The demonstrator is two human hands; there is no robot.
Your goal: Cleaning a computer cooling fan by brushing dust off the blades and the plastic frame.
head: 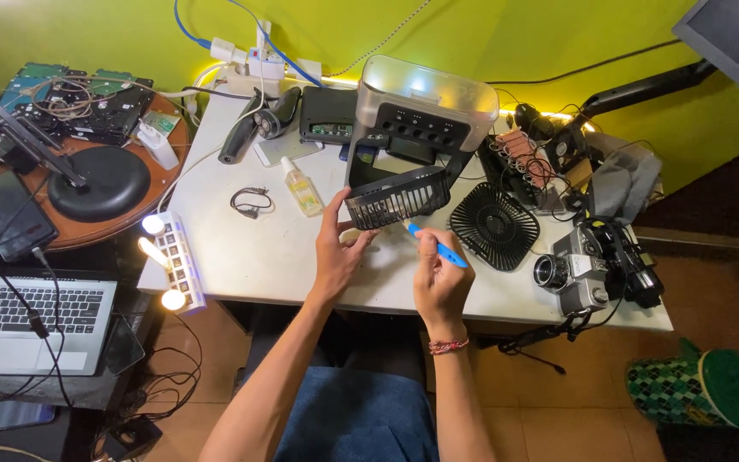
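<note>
Hands at a grey fan on the bench

Left hand grips the fan's black grille; right hand, just below it, grips a blue tool.

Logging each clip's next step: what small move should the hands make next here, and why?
Probably ease the blue-handled tool a little further into the black grille housing. The right hand points its tip at the housing's lower edge, while the left hand steadies that housing by its left side. The round black grille lies detached on the table beside it.
</note>
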